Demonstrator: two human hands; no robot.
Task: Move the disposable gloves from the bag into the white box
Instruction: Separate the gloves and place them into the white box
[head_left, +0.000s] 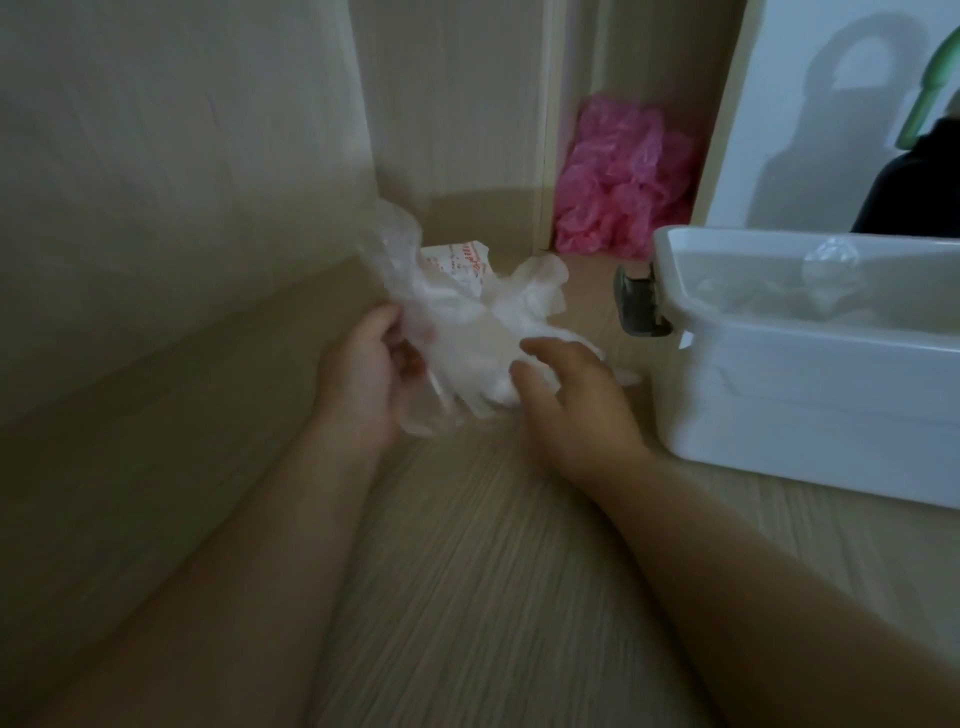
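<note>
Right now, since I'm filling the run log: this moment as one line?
left hand: holds bag | right hand: on gloves, grip unclear | gloves: bunched between hands | box: open, to the right
</note>
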